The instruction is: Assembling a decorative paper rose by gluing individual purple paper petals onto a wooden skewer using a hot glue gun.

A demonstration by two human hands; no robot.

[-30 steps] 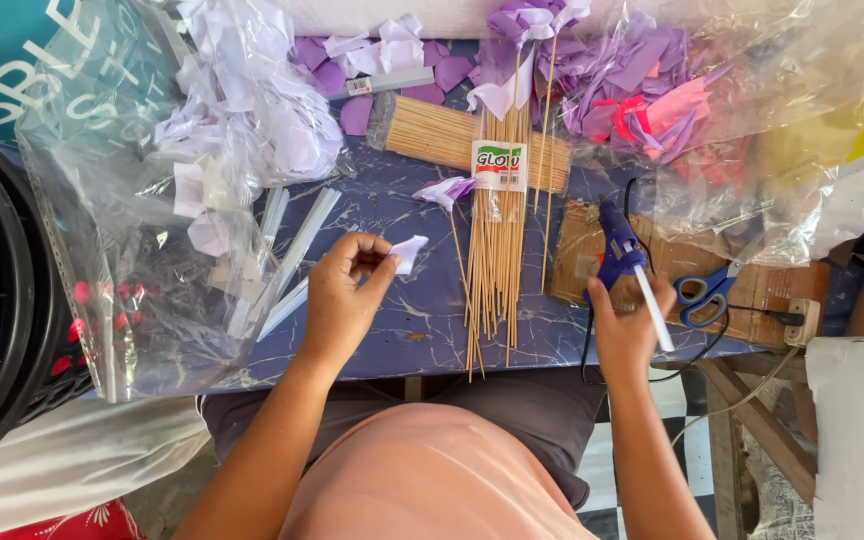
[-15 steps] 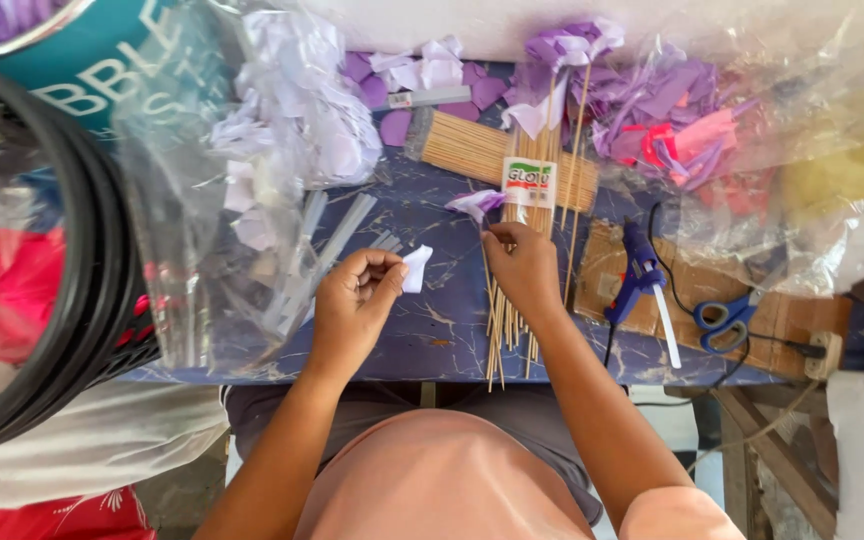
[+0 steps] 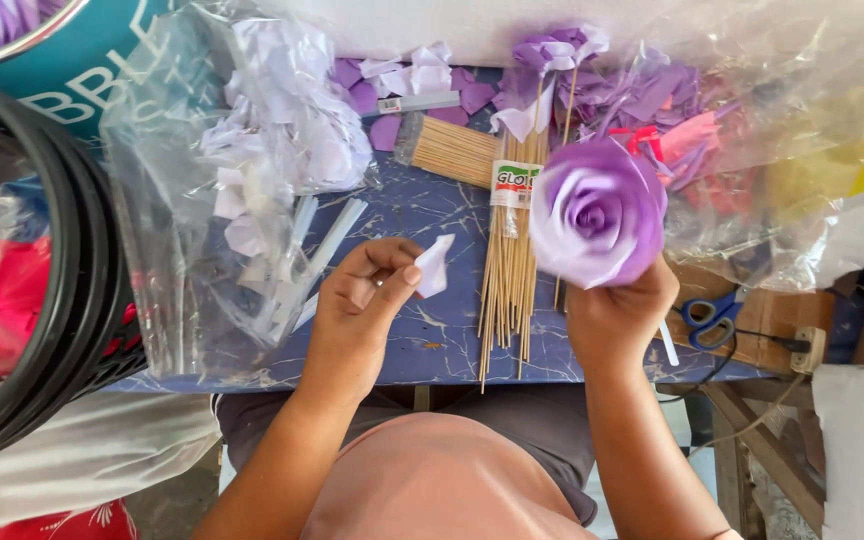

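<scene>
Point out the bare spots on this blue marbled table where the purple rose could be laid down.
Bare tabletop lies between the left hand and the bamboo skewers, down to the near edge. A smaller strip lies above the petal piece. The far edge, under purple petals, and the plastic bag side are crowded.

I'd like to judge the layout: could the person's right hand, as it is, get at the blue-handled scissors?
Probably not at once: the right hand is shut on the purple rose. The scissors lie uncovered just beside it.
</scene>
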